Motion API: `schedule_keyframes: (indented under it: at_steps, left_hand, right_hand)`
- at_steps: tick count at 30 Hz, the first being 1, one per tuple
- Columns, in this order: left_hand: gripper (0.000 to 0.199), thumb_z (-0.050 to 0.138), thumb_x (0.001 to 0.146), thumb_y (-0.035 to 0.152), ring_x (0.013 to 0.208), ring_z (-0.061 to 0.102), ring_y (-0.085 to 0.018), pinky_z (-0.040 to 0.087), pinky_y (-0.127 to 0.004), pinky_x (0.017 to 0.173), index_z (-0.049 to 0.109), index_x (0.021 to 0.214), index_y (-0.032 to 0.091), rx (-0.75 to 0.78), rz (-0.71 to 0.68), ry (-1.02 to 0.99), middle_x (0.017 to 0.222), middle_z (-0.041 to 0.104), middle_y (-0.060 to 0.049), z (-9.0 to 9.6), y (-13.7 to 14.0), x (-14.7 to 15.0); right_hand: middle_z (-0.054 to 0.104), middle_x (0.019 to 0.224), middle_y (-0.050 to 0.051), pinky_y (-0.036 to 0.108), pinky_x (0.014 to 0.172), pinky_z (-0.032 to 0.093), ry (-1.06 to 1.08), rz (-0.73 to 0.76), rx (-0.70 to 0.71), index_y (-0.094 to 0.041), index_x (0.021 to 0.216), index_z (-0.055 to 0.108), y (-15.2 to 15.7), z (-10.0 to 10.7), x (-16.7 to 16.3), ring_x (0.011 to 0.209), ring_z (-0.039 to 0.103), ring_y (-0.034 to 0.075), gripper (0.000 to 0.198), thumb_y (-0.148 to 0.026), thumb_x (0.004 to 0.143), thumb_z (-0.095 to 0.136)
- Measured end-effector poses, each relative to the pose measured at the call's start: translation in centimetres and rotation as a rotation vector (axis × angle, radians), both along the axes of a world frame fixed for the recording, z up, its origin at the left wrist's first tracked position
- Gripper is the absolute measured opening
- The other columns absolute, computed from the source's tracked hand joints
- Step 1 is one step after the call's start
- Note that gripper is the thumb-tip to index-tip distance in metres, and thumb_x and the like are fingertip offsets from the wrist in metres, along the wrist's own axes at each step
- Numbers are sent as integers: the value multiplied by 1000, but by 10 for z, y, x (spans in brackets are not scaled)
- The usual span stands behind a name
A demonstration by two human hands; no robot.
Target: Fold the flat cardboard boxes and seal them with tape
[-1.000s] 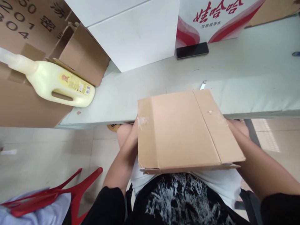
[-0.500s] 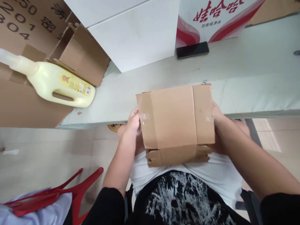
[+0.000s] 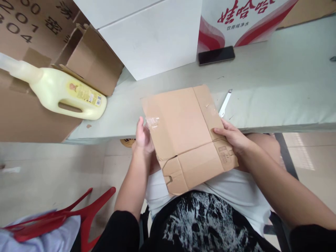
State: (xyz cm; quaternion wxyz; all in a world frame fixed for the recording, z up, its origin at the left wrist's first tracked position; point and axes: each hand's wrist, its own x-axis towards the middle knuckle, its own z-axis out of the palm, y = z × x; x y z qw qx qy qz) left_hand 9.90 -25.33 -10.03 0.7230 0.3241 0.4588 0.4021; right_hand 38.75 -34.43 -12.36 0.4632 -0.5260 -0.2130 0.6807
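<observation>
A flattened brown cardboard box (image 3: pixel 181 120) is tilted over my lap and the table edge, with clear tape on its left side and slotted flaps at the bottom. My right hand (image 3: pixel 233 138) grips its right edge, thumb on top and the other fingers partly hidden. Beside the left edge, my left hand (image 3: pixel 144 138) is raised with its fingers stretched; whether it touches the cardboard I cannot tell. A slim white tool with a metal tip (image 3: pixel 225 103), like a small knife, lies on the table just beyond my right hand.
On the light-green table (image 3: pixel 262 87) stand a white box (image 3: pixel 157 38) and a red-and-white carton (image 3: pixel 236 24). A black phone (image 3: pixel 216 56) lies before the carton. At left, a yellow pump bottle (image 3: pixel 76 94) lies across brown boxes (image 3: pixel 91 59). A red chair (image 3: pixel 90 210) stands lower left.
The cardboard has flattened and turned, its top shifting left and its lower flap spreading out. My right thumb now shows on top, my left hand has loosened, and the white tool is uncovered.
</observation>
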Motion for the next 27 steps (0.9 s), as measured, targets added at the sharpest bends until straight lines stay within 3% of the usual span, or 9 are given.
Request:
schedule_keyframes:
  at_steps: [4, 6, 9, 11, 14, 17, 22, 24, 27]
  left_hand:
    - [59, 93, 58, 44, 96, 79, -31, 64, -43, 88, 68, 105, 20, -99, -37, 60, 97, 81, -7, -1, -1, 3]
    - [59, 94, 54, 31, 91, 79, -30, 64, -43, 88, 66, 105, 18, -136, 9, 96, 95, 81, -6, -5, -4, 5]
    - [51, 91, 61, 34, 103, 77, -31, 63, -46, 95, 66, 103, 18, -96, 115, -6, 99, 80, -7, -11, -3, 12]
    - [45, 89, 66, 36, 113, 74, -30, 60, -45, 102, 67, 102, 20, -56, 210, -77, 102, 80, -6, -13, 0, 19]
    - [42, 90, 68, 36, 116, 73, -28, 58, -44, 105, 67, 100, 21, -75, 272, -144, 106, 80, -5, -16, -1, 39]
    - [47, 93, 66, 38, 111, 74, -27, 58, -43, 103, 68, 101, 20, -128, 170, -208, 106, 80, -5, -19, -12, 69]
    - [56, 87, 71, 49, 112, 73, -30, 58, -46, 101, 66, 113, 20, -158, -126, -235, 116, 77, -11, -28, -21, 111]
    - [48, 80, 81, 46, 120, 70, -29, 54, -46, 107, 63, 119, 21, -29, -177, -61, 128, 73, -13, -35, -9, 113]
    - [34, 71, 86, 33, 131, 62, -29, 43, -48, 118, 65, 117, 21, 393, -133, 425, 131, 70, -13, -48, 19, 100]
  right_hand:
    - [78, 115, 2, 38, 83, 62, -106, -31, 19, -29, 129, 64, 2, 7, 6, 98, 76, 25, 64, -36, 69, 84]
    - [78, 115, 2, 42, 86, 62, -108, -66, 9, -31, 124, 67, -4, 11, 13, 102, 75, 28, 57, -43, 71, 83]
    - [78, 109, 5, 49, 87, 62, -63, -120, 20, -31, 109, 72, -22, 8, 26, 101, 75, 31, 52, -68, 73, 72]
    - [78, 100, 6, 50, 83, 63, -19, -128, 47, -30, 100, 71, -39, 2, 31, 94, 76, 31, 62, -80, 63, 73]
    - [76, 95, 3, 46, 79, 63, 66, -75, 27, -31, 106, 68, -64, -7, 27, 87, 76, 27, 69, -71, 52, 87]
    - [78, 98, 5, 47, 81, 63, -16, -142, -54, -30, 108, 66, -86, -12, 15, 89, 77, 28, 61, -57, 59, 90]
    - [78, 96, 8, 54, 85, 64, -159, -430, -171, -28, 106, 66, -106, -12, 23, 102, 75, 34, 57, -53, 61, 90]
    - [77, 98, 7, 48, 86, 65, -296, -604, -91, -26, 101, 67, -108, -10, 43, 103, 75, 32, 52, -53, 63, 88]
    - [73, 85, 5, 35, 65, 65, -572, -797, -3, -24, 93, 66, -106, -2, 83, 82, 74, 25, 43, -55, 68, 82]
